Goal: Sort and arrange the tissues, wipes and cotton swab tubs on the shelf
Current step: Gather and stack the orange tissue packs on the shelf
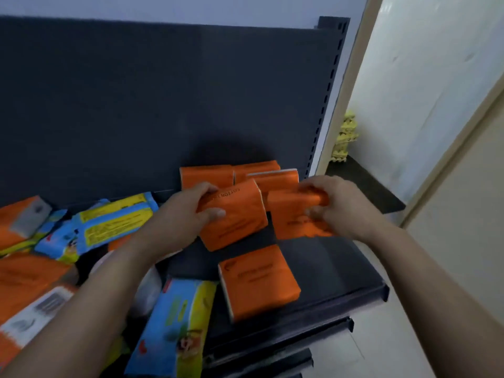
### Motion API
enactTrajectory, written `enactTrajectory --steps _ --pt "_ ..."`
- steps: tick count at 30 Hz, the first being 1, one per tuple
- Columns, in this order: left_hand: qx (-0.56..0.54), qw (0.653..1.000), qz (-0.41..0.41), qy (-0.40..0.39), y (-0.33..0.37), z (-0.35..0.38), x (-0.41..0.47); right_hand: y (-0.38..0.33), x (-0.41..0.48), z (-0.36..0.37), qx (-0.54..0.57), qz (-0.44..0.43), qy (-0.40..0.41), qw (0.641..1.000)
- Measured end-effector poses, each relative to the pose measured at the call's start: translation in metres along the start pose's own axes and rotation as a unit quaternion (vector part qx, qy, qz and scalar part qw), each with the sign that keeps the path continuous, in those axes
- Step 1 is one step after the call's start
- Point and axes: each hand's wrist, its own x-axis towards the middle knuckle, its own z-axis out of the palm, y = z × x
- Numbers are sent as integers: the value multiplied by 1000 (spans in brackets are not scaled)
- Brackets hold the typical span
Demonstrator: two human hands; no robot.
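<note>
gripping one orange tissue pack apiece, both hands are up at the right end of the shelf [341, 274]. the left hand [196, 211] has its thumb across the front face and its fingers curled over the top edge of a tilted orange pack [237, 222], held clear of the shelf board, its print upside down to the camera. the right hand [335, 205] pinches a second orange pack [291, 216] near its upper corner, fingers wrapped over the top, thumb below, and the wrapper crumples under the grip. the two held packs hang just beside each other with a thin gap between.

behind them a row of orange packs [207, 175] stands against the dark back panel [163, 91], close to the slotted upright. below the hands a loose orange pack [259, 282] lies flat on the shelf, apart from that row. just left of it a blue and yellow wipes pack [177, 323] lies near the front edge. further left, jumbled wipes packs [114, 222] are mixed in with a heap of orange packs [27, 274]. a white rounded thing [148, 290] peeks out under the left forearm; can't tell what it is. off to the right, past the shelf, a yellow object [347, 135] sits on a dark ledge [368, 186] by the wall.
</note>
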Motion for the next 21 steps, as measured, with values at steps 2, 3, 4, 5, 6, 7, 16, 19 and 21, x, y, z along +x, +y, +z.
enactTrajectory --steps 2,3,4,5,6,7,16,19,21 --pt "8 1000 -27 2 1 8 2 9 14 4 3 -34 -38 999" --pt "12 999 -35 4 2 11 3 13 20 6 9 -44 -54 998" --pt "16 999 -43 4 3 14 3 17 26 8 16 -52 -64 996" --pt "17 999 -50 1 4 17 2 21 32 12 26 -55 -73 995" --pt "16 998 -59 -4 4 19 1 25 38 15 39 -57 -82 994" --pt "15 998 -68 -14 4 22 0 27 42 18 53 -60 -89 993" --pt "40 994 -102 -27 3 37 7 36 65 31 27 -117 -109 987" --pt "68 990 -103 -70 1 34 15 36 65 32 -20 -125 -78 989" --pt "138 978 -99 -119 0 32 21 37 65 34 -54 -113 -58 990"
